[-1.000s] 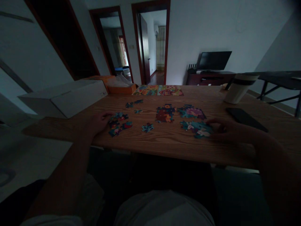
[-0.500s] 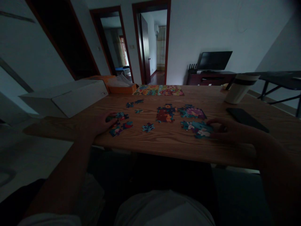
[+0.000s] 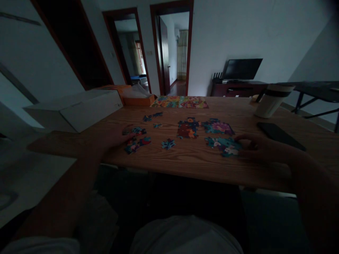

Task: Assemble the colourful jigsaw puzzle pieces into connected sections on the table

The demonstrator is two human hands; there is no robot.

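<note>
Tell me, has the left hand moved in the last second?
Yes. The left hand slid rightward, away from the white box, toward the loose puzzle pieces.

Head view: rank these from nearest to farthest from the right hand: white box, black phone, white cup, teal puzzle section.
1. Teal puzzle section: at the fingertips of the right hand, on its left.
2. Black phone: just behind the hand, slightly to its right.
3. White cup: farther back, on the right.
4. White box: far left side.
</note>
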